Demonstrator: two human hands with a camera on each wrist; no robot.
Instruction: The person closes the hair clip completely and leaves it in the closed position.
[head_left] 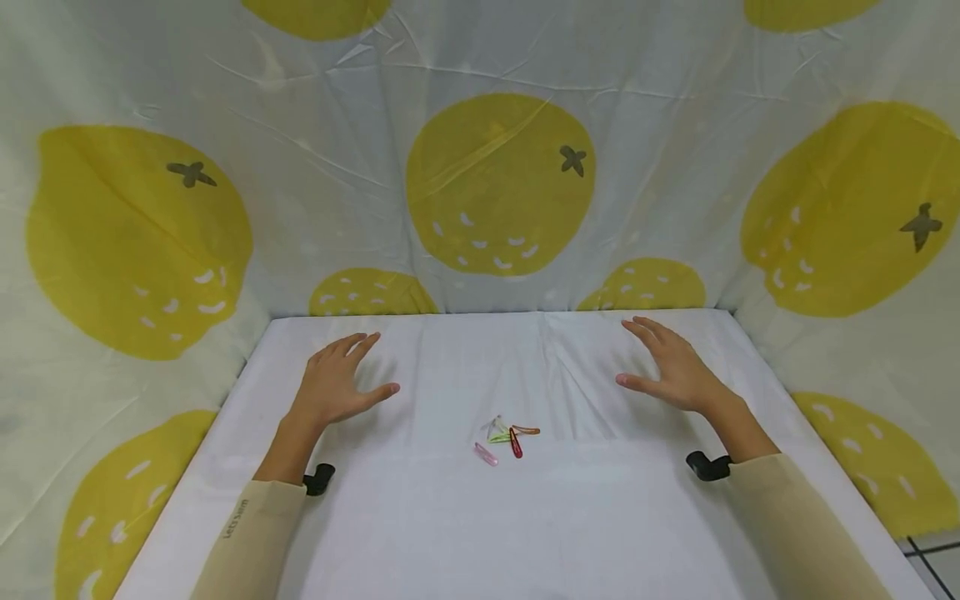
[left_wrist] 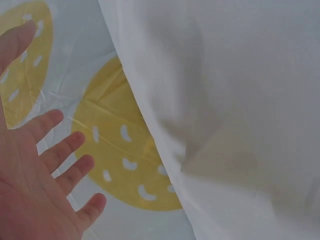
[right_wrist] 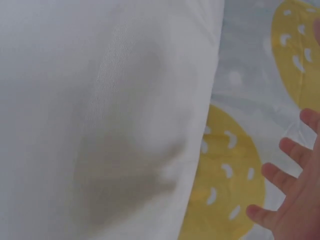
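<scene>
Several small snap hair clips lie in a loose cluster on the white-covered table in the head view. A red hair clip (head_left: pixel 516 443) and a pink hair clip (head_left: pixel 486 454) are nearest to me. Beyond them are an orange hair clip (head_left: pixel 528 431) and a green hair clip (head_left: pixel 498 437), with a pale one partly overlapping. To the left of the cluster, my left hand (head_left: pixel 330 385) hovers above the cloth, fingers spread and thumb apart. On the other side my right hand (head_left: pixel 675 368) is held likewise. Neither hand touches a clip, and both wrist views show bare palms and fingers.
White cloth (head_left: pixel 480 533) covers the table, with creases toward the back. A lemon-print curtain (head_left: pixel 337 208) encloses the back and both sides. Each wrist carries a small black device, such as the one (head_left: pixel 320 479) on the left.
</scene>
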